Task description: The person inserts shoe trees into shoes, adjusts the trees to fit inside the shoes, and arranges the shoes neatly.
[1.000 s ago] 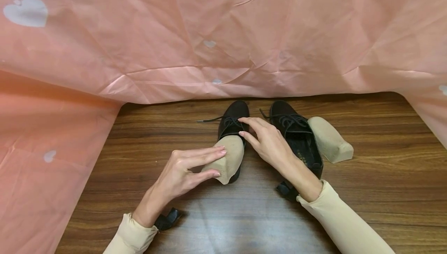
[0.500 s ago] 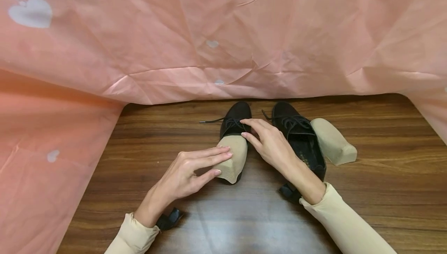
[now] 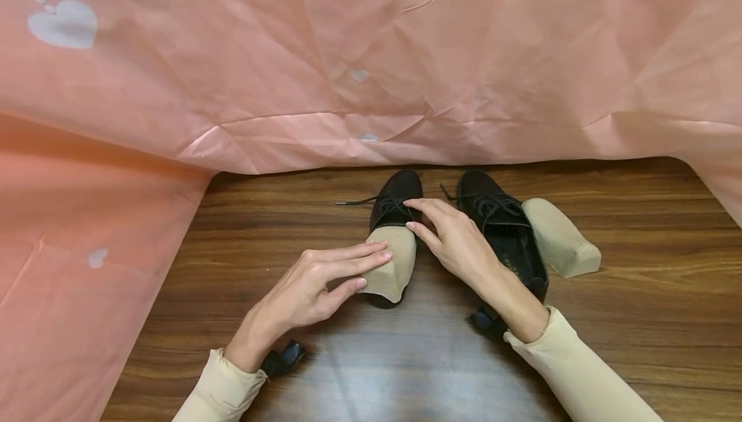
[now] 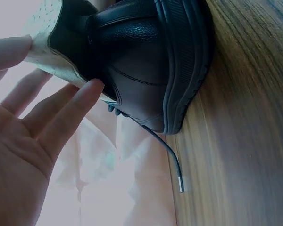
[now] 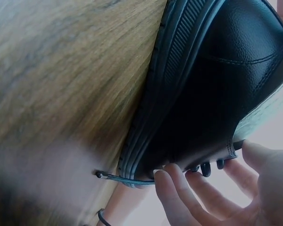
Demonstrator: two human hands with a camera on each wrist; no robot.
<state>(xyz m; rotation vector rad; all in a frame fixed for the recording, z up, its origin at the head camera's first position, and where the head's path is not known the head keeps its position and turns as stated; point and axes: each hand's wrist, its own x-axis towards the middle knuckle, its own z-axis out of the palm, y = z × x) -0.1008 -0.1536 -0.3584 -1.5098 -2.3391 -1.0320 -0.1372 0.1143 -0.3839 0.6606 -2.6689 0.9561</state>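
Between the thumb and fingers of my left hand (image 3: 315,283) is a beige moulded shoe insert (image 3: 400,251). The front of the insert goes into the opening of the left black lace-up shoe (image 3: 400,187), and its broad back end stands over the heel. My right hand (image 3: 458,235) holds the same shoe at its laces and upper edge. In the right wrist view, the thumb is at the opening's edge and the fingers lie over the laces (image 5: 205,168). From the left wrist view, the insert (image 4: 61,66) is tilted up out of the shoe's heel (image 4: 137,52). The insert's tip is hidden inside.
To the right stands the second black shoe (image 3: 489,206), its insole showing. Another beige insert (image 3: 559,238) lies against its outer side. All rest on a wood-grain surface (image 3: 278,222), bordered at the back and left by a pink sheet (image 3: 324,42) with hearts.
My left hand has moved the insert slightly forward, and more of the shoe's heel shows behind it. The right hand keeps its place on the shoe. The view has shifted a little.
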